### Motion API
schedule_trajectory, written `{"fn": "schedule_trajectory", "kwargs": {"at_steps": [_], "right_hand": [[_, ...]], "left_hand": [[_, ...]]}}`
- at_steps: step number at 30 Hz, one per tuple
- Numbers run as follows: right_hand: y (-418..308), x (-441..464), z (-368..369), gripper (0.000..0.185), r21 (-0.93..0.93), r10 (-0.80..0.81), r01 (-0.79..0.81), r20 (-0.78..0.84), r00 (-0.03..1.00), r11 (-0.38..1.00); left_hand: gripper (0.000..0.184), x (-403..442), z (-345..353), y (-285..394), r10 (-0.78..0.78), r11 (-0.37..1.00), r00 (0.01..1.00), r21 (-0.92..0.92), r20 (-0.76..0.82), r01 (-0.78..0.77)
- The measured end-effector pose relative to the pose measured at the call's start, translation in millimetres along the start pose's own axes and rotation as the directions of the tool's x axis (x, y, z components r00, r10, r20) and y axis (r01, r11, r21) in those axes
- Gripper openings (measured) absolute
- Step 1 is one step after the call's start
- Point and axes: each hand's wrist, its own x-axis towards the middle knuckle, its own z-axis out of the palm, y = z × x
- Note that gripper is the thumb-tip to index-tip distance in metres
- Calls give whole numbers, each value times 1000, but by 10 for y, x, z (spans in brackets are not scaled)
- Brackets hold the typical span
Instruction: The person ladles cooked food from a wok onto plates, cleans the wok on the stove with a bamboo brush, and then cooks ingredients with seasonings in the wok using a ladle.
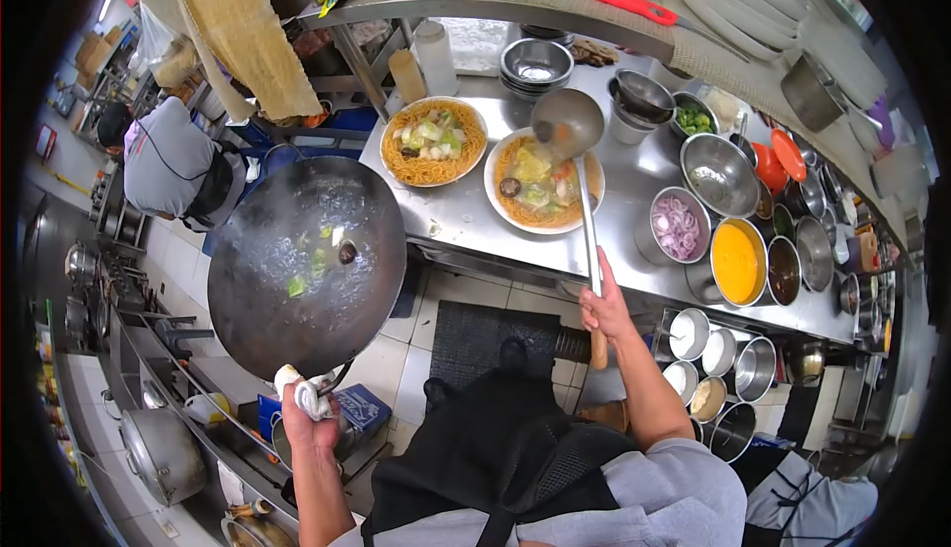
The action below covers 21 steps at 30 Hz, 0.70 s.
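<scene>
- Two hands of yours are in use, each closed around something.
- Your left hand [312, 420] is bunched on a white cloth [316, 398] at the near edge of the wok [263, 314].
- The wok lies straight ahead of that hand; glossy liquid, green pieces [297, 286] and a dark round piece [347, 252] show inside it.
- Your right hand [606, 307] is wrapped around the handle of the ladle [567, 123], close to its wooden end.
- The ladle's bowl is well forward of that hand, over the far edge of the nearer plate [490, 190].
- That plate, forward and left of your right hand, carries noodles topped with vegetables and a dark round piece.
- Farther left of the same hand is a second plate [436, 184], also of noodles and vegetables.
- To the right of your right hand stand sliced onions [679, 226] in a bowl and a pot of yellow-orange liquid [739, 260].
</scene>
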Motion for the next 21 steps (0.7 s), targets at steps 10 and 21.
{"fn": "schedule_trajectory", "kwargs": {"at_steps": [10,21], "right_hand": [[-888,-429,-22,74,336,92,-138,147,985,932],[-1047,506,1231,79,-531,237,-132,136,962,837]], "left_hand": [[20,113,-107,-151,-15,987,999,-161,31,20],[9,287,-196,-373,40,980,999,-196,5,-38]]}}
